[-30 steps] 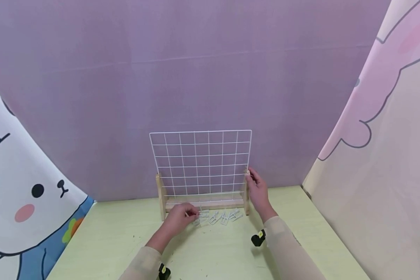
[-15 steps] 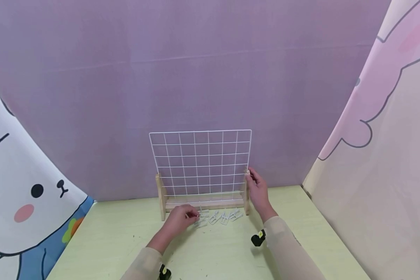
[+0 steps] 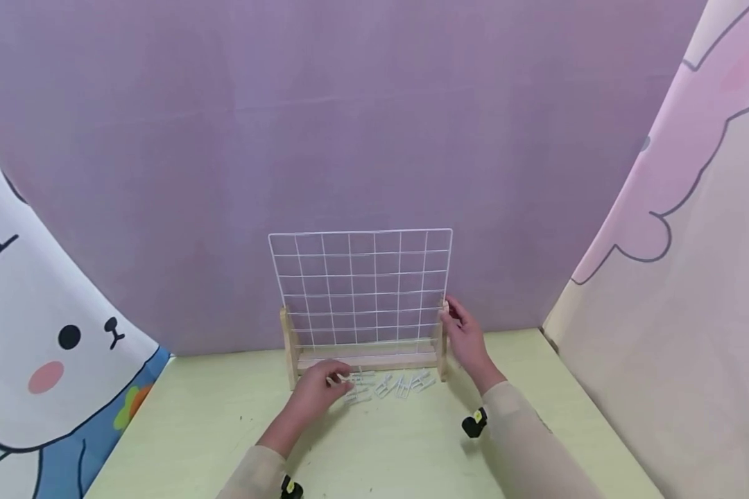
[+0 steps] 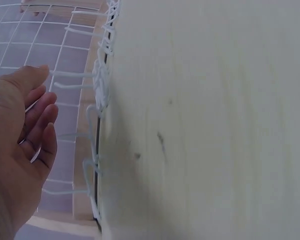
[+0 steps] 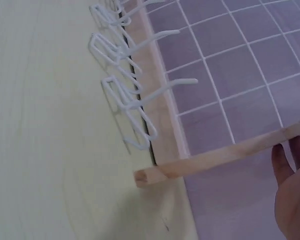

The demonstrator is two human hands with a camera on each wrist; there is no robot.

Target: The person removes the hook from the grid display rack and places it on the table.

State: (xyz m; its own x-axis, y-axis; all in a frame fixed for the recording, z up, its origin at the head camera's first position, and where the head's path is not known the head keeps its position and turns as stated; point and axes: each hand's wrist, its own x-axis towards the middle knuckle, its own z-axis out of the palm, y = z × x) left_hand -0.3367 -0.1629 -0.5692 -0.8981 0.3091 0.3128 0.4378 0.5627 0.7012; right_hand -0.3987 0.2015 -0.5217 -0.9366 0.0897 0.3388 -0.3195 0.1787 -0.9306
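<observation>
A white wire grid panel (image 3: 376,294) stands upright in a wooden stand (image 3: 442,357). My right hand (image 3: 466,339) grips the stand's right post near its top; in the right wrist view its fingers (image 5: 284,162) reach behind the wood. Several white wire hooks (image 5: 132,104) lie along the stand's front, their prongs sticking up. My left hand (image 3: 318,388) is over the left end of these hooks, its fingers loosely bent. In the left wrist view, the left thumb (image 4: 37,75) is right at the tip of one hook's prong (image 4: 72,74), with the other fingers apart from it.
The stand and hooks are on a pale yellow table (image 3: 381,450) with small dark marks. Behind it hangs a purple cloth (image 3: 374,125). Cartoon-printed cloths flank the table, a rabbit print (image 3: 37,333) at left and a pink print (image 3: 680,173) at right.
Near my left hand a white hook has shifted slightly on the table, and the left thumb and fingers have spread a little apart. My right hand stays on the stand's post.
</observation>
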